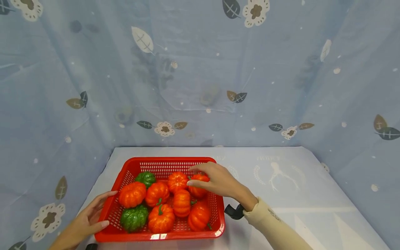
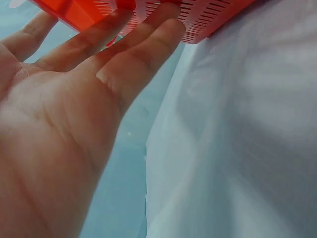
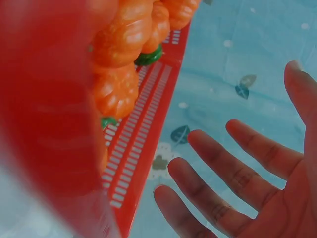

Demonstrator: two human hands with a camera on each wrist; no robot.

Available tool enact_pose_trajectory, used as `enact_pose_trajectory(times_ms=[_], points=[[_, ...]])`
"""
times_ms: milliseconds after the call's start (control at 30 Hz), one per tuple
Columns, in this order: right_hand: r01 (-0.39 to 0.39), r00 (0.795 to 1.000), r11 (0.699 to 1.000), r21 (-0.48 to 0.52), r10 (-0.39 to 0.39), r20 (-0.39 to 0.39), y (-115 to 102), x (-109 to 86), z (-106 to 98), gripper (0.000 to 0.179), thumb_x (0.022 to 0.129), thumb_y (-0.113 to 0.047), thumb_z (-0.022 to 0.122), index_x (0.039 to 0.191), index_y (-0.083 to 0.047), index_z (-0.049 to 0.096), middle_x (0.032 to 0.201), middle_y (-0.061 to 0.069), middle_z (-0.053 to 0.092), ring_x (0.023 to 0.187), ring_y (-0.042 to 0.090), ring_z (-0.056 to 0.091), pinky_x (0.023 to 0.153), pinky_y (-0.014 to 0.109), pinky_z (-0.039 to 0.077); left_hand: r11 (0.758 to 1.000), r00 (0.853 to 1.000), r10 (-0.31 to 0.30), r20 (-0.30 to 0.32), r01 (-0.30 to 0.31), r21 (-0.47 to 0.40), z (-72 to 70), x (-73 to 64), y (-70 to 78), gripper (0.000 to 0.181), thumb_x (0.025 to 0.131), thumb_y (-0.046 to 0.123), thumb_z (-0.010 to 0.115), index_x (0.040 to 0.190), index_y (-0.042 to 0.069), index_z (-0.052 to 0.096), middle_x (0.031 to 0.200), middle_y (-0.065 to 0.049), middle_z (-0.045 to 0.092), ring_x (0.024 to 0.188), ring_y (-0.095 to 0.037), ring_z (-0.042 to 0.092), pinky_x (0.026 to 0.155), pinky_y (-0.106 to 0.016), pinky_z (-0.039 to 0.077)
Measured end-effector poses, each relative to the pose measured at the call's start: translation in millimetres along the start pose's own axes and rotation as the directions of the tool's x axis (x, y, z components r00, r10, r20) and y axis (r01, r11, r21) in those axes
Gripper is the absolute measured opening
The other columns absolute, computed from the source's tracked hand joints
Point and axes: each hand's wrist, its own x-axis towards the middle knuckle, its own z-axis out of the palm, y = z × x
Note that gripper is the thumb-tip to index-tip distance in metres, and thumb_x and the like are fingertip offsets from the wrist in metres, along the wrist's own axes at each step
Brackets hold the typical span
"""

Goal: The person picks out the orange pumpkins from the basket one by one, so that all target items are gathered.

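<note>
While a red basket [image 1: 187, 235] holds 9 pumpkins [image 1: 161, 220], left fingers [image 2: 143, 59] released, right fingers [image 3: 233, 168] likewise

I have room to steer over the counter [image 1: 307, 191] right of the basket [image 1: 131, 238], but its walls [image 1: 168, 163], crowded pumpkins [image 1: 161, 220] and the rear curtain [image 1: 193, 76] obstruct.

Cream right sleeve [image 1: 276, 224], small dark lettering [image 1: 274, 214], black curved wrist device [image 1: 234, 212], bare right hand [image 1: 215, 178], bare left hand [image 1: 84, 220]
</note>
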Motion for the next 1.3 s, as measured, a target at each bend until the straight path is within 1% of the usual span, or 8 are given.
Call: enact_pose_trajectory(times_ms=[233, 367, 433, 567, 633, 867, 1100, 1300], points=[[0.102, 0.993, 0.995, -0.009, -0.102, 0.067, -10, 21.4, 12, 0.052, 0.096, -0.061, 0.063, 0.133, -0.026, 0.068, 0.121, -0.011, 0.069, 0.112, 0.014, 0.062, 0.097, 0.036, 0.049, 0.998, 0.998, 0.061, 0.010, -0.061, 0.016, -0.3, -5.5, -6.1, 0.070, 0.101, 0.001, 0.059, 0.160, 0.014, 0.023, 0.141, 0.025, 0.048, 0.122, 0.006, 0.054, 0.089, -0.039, 0.059], [0.146, 0.984, 0.989, -0.012, -0.144, 0.105, -15, 30.1, 19, 0.046, 0.098, -0.055, 0.064, 0.134, -0.026, 0.068, 0.125, -0.012, 0.069, 0.105, 0.015, 0.062, 0.092, 0.032, 0.049, 0.991, 0.989, 0.137, 0.063, -0.137, -0.009, -3.3, -6.2, -8.6, 0.069, 0.102, -0.003, 0.055, 0.160, 0.013, 0.022, 0.143, 0.024, 0.049, 0.125, 0.004, 0.054, 0.090, -0.036, 0.058], [0.160, 0.980, 0.987, -0.026, -0.155, 0.126, -18, 34.1, 24, 0.045, 0.099, -0.055, 0.062, 0.134, -0.027, 0.068, 0.129, -0.012, 0.067, 0.107, 0.013, 0.061, 0.094, 0.031, 0.048, 0.985, 0.982, 0.170, 0.082, -0.169, -0.016, -4.2, -5.8, -9.4, 0.069, 0.102, -0.006, 0.053, 0.160, 0.012, 0.022, 0.144, 0.024, 0.049, 0.126, 0.004, 0.053, 0.091, -0.033, 0.057], [0.197, 0.968, 0.979, -0.059, -0.184, 0.172, -23, 43.3, 33, 0.044, 0.100, -0.051, 0.062, 0.134, -0.025, 0.068, 0.131, -0.012, 0.066, 0.121, 0.009, 0.059, 0.106, 0.030, 0.045, 0.988, 0.987, 0.155, 0.044, -0.156, 0.017, -3.7, -5.5, -9.8, 0.068, 0.101, -0.004, 0.055, 0.160, 0.013, 0.024, 0.142, 0.025, 0.049, 0.124, 0.006, 0.054, 0.089, -0.032, 0.058], [0.214, 0.960, 0.975, -0.064, -0.198, 0.198, -26, 48.0, 37, 0.044, 0.100, -0.049, 0.064, 0.135, -0.023, 0.068, 0.132, -0.011, 0.066, 0.126, 0.007, 0.057, 0.110, 0.031, 0.042, 0.991, 0.992, 0.126, 0.012, -0.126, 0.039, -2.8, -5.1, -9.7, 0.069, 0.101, -0.002, 0.058, 0.159, 0.013, 0.025, 0.140, 0.026, 0.049, 0.122, 0.006, 0.054, 0.088, -0.034, 0.059], [0.263, 0.930, 0.962, -0.067, -0.235, 0.282, -37, 61.3, 48, 0.049, 0.099, -0.046, 0.067, 0.140, -0.020, 0.064, 0.138, -0.014, 0.061, 0.130, 0.007, 0.052, 0.112, 0.027, 0.038, 0.996, 0.997, 0.067, -0.046, -0.064, 0.059, 0.1, -3.4, -5.3, 0.069, 0.100, 0.003, 0.062, 0.158, 0.012, 0.026, 0.136, 0.026, 0.049, 0.117, 0.006, 0.056, 0.085, -0.041, 0.060], [0.305, 0.910, 0.948, -0.090, -0.262, 0.323, -54, 76.9, 59, 0.049, 0.100, -0.046, 0.065, 0.143, -0.022, 0.061, 0.140, -0.013, 0.060, 0.131, 0.004, 0.051, 0.109, 0.021, 0.039, 0.993, 0.995, 0.099, -0.030, -0.097, 0.063, 2.1, -1.1, -3.9, 0.069, 0.099, 0.001, 0.061, 0.159, 0.010, 0.026, 0.138, 0.022, 0.049, 0.118, 0.003, 0.057, 0.085, -0.040, 0.060], [0.320, 0.899, 0.934, -0.160, -0.246, 0.362, -74, 91.4, 72, 0.052, 0.099, -0.048, 0.065, 0.146, -0.027, 0.057, 0.145, -0.013, 0.054, 0.137, 0.004, 0.045, 0.111, 0.019, 0.035, 0.992, 0.993, 0.118, -0.001, -0.118, 0.038, 3.2, -0.8, -3.8, 0.069, 0.100, -0.001, 0.058, 0.160, 0.011, 0.025, 0.141, 0.019, 0.049, 0.121, -0.001, 0.058, 0.088, -0.038, 0.059]])
